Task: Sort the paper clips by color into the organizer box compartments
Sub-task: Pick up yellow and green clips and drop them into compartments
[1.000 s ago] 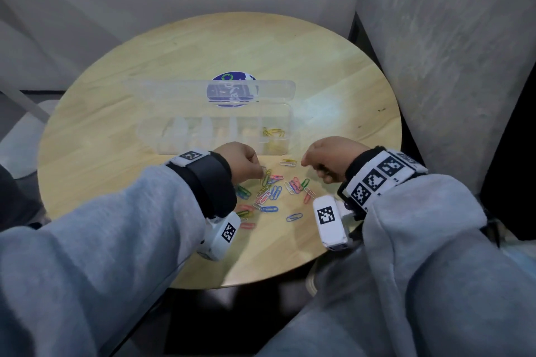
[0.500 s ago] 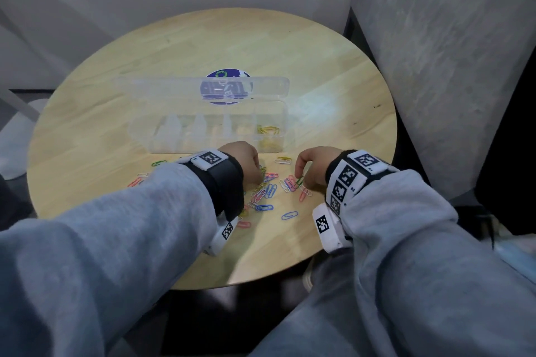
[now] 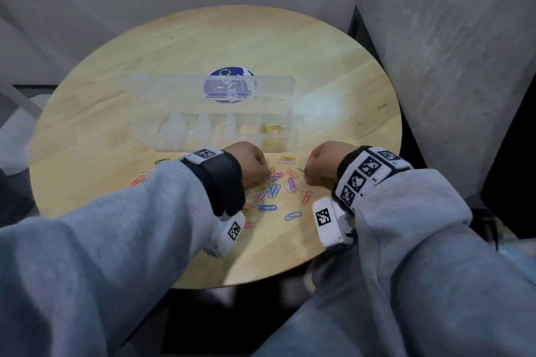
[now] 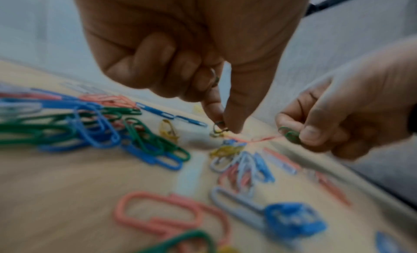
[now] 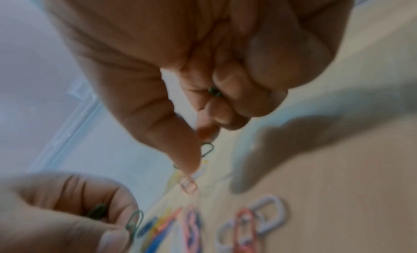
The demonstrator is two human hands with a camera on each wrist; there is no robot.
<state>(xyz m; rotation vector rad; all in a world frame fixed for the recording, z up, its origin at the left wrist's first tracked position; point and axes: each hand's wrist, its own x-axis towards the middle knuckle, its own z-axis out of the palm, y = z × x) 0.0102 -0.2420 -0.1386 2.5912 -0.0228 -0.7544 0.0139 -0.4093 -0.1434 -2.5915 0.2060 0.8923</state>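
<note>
Loose paper clips (image 3: 272,191) in green, blue, pink, yellow and white lie in a pile on the round wooden table, in front of the clear organizer box (image 3: 179,136). Its right-end compartment holds yellow clips (image 3: 271,129). My left hand (image 3: 249,164) is at the pile's left edge. Its thumb and forefinger pinch a green clip (image 4: 218,129) against the table, and more green shows inside the curled fingers. My right hand (image 3: 324,162) is at the pile's right edge. It pinches a green clip (image 5: 207,149) just above the table, with another green clip (image 5: 214,92) tucked in the palm.
The box's lid (image 3: 203,85) lies open behind it, over a blue round sticker (image 3: 230,75). A few stray clips (image 3: 139,180) lie left of my left sleeve. The table edge (image 3: 261,281) is close to my body. A grey wall stands at the right.
Both hands have come in closer to the pile. The right hand moved left onto a green clip and now pinches it. The left hand stayed at the pile's left side.
</note>
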